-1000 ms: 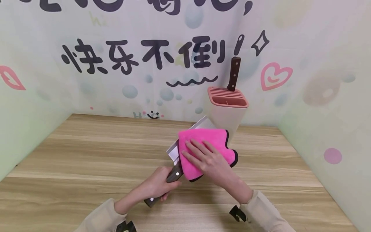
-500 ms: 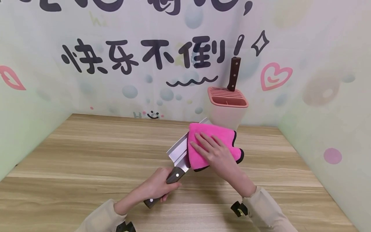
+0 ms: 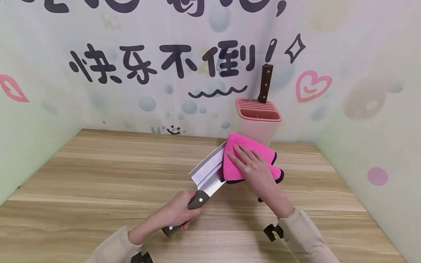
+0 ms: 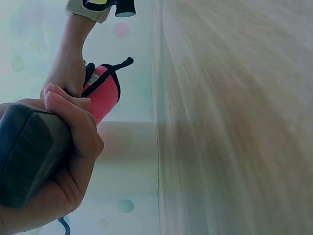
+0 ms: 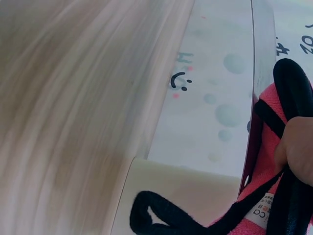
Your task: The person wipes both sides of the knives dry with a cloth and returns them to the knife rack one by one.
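My left hand (image 3: 177, 209) grips the dark riveted handle of a cleaver (image 3: 208, 171). The broad silver blade points up and right, held above the table. A pink cloth (image 3: 232, 168) with black edging covers its far part, so the blade's tip is hidden. My right hand (image 3: 254, 171) lies on the cloth with its fingers spread along the top. In the right wrist view the thumb (image 5: 297, 147) is against the cloth's folded edge, beside the blade seen edge-on. The left wrist view shows the handle's butt (image 4: 32, 152) inside the curled left fingers.
Behind the cloth stands a white knife block (image 3: 253, 129) with a pink slotted top. One dark-handled knife (image 3: 265, 84) stands upright in it. The wood-grain table (image 3: 108, 175) meets a printed backdrop (image 3: 131, 109) at the back and side walls.
My right hand has slid the cloth up and right along the blade towards its tip, baring more of the metal near the handle. My left hand and the handle have hardly moved.
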The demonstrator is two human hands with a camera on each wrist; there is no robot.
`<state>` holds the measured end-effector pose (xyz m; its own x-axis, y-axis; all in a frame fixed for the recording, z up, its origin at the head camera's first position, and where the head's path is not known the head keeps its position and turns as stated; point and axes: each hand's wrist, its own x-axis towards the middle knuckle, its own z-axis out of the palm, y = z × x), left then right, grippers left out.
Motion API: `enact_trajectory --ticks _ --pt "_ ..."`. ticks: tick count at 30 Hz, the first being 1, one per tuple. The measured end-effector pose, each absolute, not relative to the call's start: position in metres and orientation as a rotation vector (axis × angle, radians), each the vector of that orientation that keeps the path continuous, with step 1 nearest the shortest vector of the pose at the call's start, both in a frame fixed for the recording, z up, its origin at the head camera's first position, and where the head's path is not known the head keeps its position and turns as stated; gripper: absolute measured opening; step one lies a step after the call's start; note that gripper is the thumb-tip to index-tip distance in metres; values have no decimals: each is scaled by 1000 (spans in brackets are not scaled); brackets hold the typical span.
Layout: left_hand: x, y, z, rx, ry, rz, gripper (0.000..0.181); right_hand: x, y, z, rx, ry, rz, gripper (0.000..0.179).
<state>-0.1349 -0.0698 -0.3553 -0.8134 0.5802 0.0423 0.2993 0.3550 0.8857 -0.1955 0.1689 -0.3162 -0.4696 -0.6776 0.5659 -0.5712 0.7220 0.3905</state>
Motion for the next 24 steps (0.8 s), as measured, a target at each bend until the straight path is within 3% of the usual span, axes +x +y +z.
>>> enact_trajectory --ticks 24 --pt "-136 -70 -355 794 2343 1429 14 -189 164 -316 918 -2197 -292 46"
